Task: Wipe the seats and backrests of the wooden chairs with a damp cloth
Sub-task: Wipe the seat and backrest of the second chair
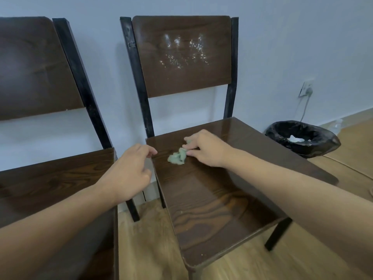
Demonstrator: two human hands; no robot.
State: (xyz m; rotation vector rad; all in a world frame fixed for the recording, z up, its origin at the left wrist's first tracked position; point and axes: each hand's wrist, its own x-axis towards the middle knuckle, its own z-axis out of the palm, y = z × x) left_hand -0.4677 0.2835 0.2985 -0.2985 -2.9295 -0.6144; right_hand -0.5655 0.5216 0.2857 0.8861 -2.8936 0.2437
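A dark wooden chair with a black metal frame stands in the middle; its seat (pixel 212 199) looks glossy and wet. White specks cover the upper part of its backrest (pixel 181 55). A small crumpled pale green cloth (pixel 177 157) lies on the rear left part of the seat. My right hand (pixel 205 148) pinches the cloth's far end against the seat. My left hand (pixel 131 172) hovers at the seat's left edge, fingers curled and apart, holding nothing. A second wooden chair stands to the left, with its seat (pixel 56 182) and backrest (pixel 34 65) in view.
A round bin (pixel 302 138) lined with a black bag, with white paper inside, stands on the floor right of the chair. A wall socket (pixel 305 88) with a plugged cable is above it. Both chairs back onto a pale wall. The floor is light wood.
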